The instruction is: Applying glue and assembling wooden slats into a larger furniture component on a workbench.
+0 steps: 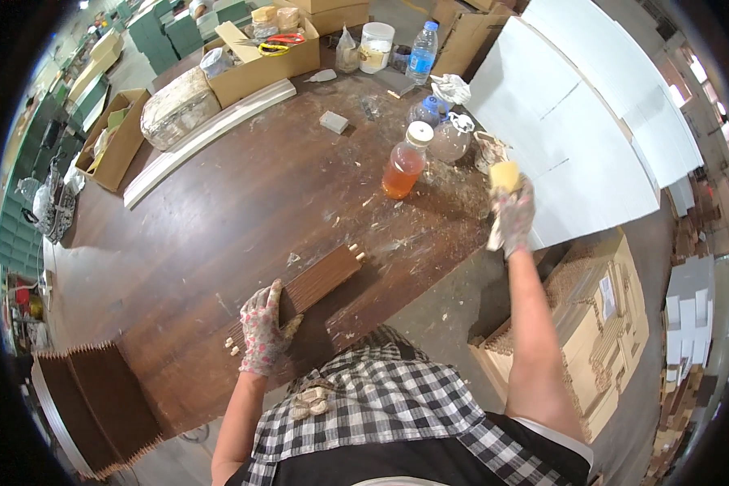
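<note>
My left hand [266, 334], in a patterned glove, lies across a brown grooved wooden slat [324, 280] near the table's front edge. Its thumb is on the near side and its fingers on the far side. Pale dowel pegs [356, 252] stick out of the slat's far end, and others show beside my left hand. Out to the right, my gloved right hand [517, 217] is closed on a yellow sponge [505, 176], above the table's right edge. Some whitish material shows by its palm; I cannot make out what. A bottle of orange-red liquid [402, 168] stands to the left of that hand.
Round containers [451, 139], a water bottle [421, 55] and a white tub [376, 49] stand farther back. Large white panels [555, 121] rise at the right. Ridged brown boards [97, 405] sit at the front left. A wood-filled carton [599, 324] is below right.
</note>
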The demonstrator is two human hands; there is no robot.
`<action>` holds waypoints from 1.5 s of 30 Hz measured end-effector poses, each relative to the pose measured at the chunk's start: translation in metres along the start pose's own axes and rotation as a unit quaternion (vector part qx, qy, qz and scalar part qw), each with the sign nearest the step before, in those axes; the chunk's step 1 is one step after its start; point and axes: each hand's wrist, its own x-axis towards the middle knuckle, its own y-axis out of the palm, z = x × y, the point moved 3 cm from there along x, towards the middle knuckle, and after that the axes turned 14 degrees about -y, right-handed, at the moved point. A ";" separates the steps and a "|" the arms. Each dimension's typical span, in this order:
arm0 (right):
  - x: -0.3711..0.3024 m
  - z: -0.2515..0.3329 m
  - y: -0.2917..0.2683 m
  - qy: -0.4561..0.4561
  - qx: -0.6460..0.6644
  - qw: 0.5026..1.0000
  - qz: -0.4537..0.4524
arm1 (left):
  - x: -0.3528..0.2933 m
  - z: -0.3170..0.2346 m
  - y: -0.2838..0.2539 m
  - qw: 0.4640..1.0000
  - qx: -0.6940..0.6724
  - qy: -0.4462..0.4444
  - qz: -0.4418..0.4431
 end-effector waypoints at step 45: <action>-0.186 -0.036 0.093 0.019 0.237 0.967 0.087 | -0.002 -0.025 -0.016 0.995 0.081 0.052 -0.005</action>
